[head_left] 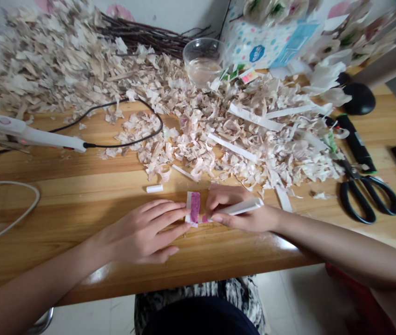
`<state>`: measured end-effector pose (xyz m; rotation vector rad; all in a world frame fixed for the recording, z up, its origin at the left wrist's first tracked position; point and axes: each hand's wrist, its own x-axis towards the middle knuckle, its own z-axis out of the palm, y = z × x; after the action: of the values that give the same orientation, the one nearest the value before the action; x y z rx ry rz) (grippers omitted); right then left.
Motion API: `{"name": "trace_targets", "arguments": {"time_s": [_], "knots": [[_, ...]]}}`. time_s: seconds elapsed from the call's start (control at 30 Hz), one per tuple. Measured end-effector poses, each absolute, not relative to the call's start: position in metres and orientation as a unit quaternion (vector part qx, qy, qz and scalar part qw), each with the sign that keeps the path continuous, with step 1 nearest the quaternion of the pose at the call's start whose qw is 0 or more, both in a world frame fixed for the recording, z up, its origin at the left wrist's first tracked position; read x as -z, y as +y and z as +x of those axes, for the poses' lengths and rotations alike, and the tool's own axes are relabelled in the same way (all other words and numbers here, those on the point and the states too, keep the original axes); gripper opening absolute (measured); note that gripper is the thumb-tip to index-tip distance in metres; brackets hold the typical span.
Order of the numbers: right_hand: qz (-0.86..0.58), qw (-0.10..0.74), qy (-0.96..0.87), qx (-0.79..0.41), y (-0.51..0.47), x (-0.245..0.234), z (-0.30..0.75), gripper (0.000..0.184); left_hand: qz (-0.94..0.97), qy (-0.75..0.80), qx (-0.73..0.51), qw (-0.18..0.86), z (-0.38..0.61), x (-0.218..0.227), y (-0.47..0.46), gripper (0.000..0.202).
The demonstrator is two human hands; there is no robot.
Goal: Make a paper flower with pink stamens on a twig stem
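My left hand (145, 230) lies flat on the wooden table (62, 195), fingers stretched out, fingertips pressing the edge of a small white paper piece with a purple-pink patch (194, 208). My right hand (238, 209) is closed around a white stick-shaped marker (241, 207), its tip touching the paper's right side. A short white cap-like piece (154, 188) lies just above the left hand.
A big heap of pale dried petals and paper scraps (191, 121) covers the back of the table. A white glue gun (34, 135) with black cord lies left. Black scissors (368, 193), a clear plastic cup (203, 60), twigs (149, 35) and a tissue box (271, 42) stand around.
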<state>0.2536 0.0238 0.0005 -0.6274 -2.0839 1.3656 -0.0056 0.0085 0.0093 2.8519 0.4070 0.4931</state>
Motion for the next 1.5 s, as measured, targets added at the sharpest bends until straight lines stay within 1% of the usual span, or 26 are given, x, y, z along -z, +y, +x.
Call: {"name": "trace_targets", "arguments": {"time_s": [0.27,0.43,0.6,1.07,1.23,1.5], "knots": [[-0.214,0.261,-0.767,-0.546,0.0254,-0.0051,0.2503,0.006,0.967,0.139,-0.182,0.114,-0.0051,-0.0069,0.0084,0.032],[-0.217,0.273,-0.766,-0.541,0.0247,-0.0041,0.2511,0.005,0.967,0.139,-0.180,0.118,-0.0063,-0.0059,0.0084,0.032],[-0.216,0.256,-0.768,-0.545,0.0255,-0.0040,0.2513,0.007,0.967,0.143,-0.176,0.119,-0.0056,-0.0067,0.0088,0.033],[-0.212,0.255,-0.778,-0.534,0.0256,-0.0046,0.2504,0.009,0.971,0.134,-0.173,0.102,-0.0052,-0.0100,0.0106,0.034],[-0.211,0.260,-0.775,-0.536,0.0261,-0.0046,0.2504,0.006,0.969,0.134,-0.178,0.102,-0.0050,-0.0086,0.0103,0.032],[-0.205,0.256,-0.782,-0.531,0.0266,-0.0051,0.2505,0.011,0.971,0.135,-0.173,0.098,-0.0047,-0.0089,0.0094,0.033]]}}
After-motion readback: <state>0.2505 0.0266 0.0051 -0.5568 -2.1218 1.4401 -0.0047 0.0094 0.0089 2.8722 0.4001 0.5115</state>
